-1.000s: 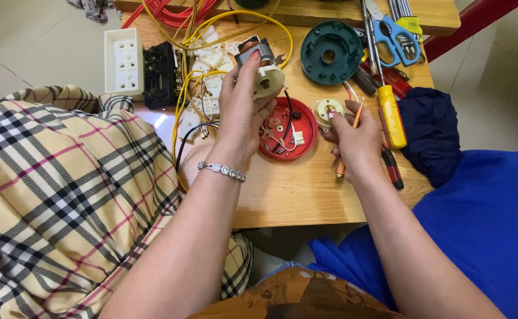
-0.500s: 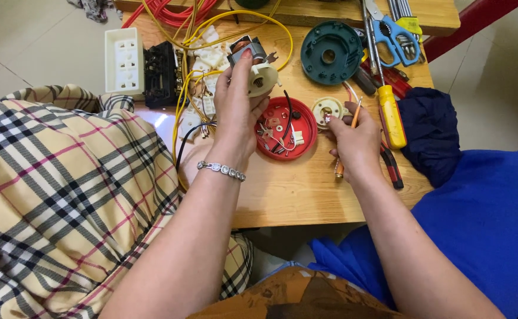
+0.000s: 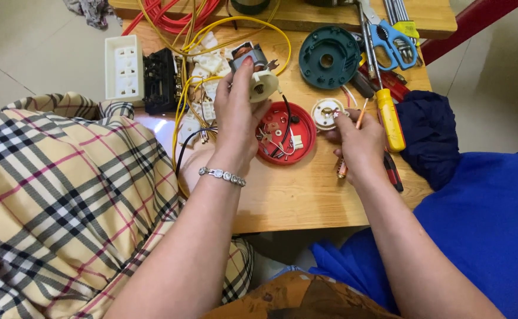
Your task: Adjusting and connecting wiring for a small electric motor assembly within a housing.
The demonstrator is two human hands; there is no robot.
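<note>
My left hand grips a small cream-and-metal motor unit, lifted above a round red housing base that holds wires and small parts. A black wire runs from the motor down into the red base. My right hand holds a thin orange-handled screwdriver and touches a small white round gear piece lying on the wooden table.
A dark green round cover, a yellow-handled screwdriver, blue scissors, a white socket strip, a black block, yellow wires and red cable lie on the table. Dark blue cloth sits at the right edge.
My left hand has lifted the motor unit away from the red base and turned it. My right hand has shifted slightly toward the white gear piece.
</note>
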